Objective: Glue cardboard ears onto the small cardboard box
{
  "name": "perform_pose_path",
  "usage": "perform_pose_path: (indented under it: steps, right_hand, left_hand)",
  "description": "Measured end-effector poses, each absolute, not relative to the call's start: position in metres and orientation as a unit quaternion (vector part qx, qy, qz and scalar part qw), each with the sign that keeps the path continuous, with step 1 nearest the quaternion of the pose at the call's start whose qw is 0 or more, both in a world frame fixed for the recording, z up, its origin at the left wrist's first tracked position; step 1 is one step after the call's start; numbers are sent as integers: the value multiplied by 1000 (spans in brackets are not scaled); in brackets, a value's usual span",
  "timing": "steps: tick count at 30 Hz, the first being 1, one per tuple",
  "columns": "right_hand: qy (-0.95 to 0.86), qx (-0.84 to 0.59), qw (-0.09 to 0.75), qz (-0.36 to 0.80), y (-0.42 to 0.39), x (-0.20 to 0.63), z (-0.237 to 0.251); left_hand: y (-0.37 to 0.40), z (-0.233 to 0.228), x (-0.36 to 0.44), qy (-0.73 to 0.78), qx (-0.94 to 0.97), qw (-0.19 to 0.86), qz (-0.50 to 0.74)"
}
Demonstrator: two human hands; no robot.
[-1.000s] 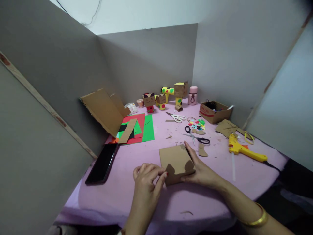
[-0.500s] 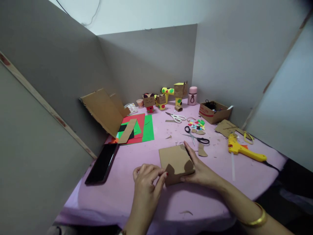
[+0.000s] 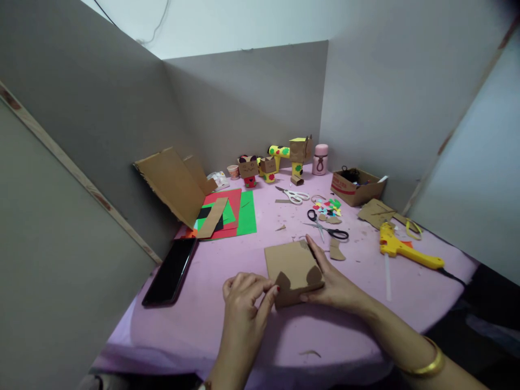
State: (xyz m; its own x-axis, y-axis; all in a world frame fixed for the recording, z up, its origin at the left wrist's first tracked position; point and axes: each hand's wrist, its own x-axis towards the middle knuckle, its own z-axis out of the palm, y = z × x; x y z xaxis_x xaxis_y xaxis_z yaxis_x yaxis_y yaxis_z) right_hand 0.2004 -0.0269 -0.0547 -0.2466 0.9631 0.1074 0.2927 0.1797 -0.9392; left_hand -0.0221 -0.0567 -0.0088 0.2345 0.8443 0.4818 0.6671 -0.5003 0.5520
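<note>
Our right hand (image 3: 335, 286) holds the cardboard box (image 3: 289, 260) on the pink tablecloth (image 3: 195, 330).
We clasp the right side of the box, thumb low on its near face, while our left hand (image 3: 244, 299) makes a narrow pinch at its near left corner; we cannot tell whether anything sits between those fingertips. Two dark, pointed shapes (image 3: 283, 280) show at the box's near edge. Beyond the box to the right we see the black-handled scissors (image 3: 338, 234), and farther beyond it the white-handled scissors (image 3: 296, 196). Well to its right lies the yellow glue gun (image 3: 412, 252); well to its left, the phone (image 3: 170, 272).
</note>
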Motion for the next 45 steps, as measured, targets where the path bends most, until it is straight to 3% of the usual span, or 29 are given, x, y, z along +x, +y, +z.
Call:
perform_pose_path:
  steps: [26, 45]
  right_hand:
    - [-654, -464, 401, 442, -26, 203, -61]
    - [-650, -472, 400, 441, -26, 201, -59]
  left_hand:
    - [-55, -11, -30, 505, 712, 230, 430]
    - [-51, -26, -24, 461, 730, 246, 440]
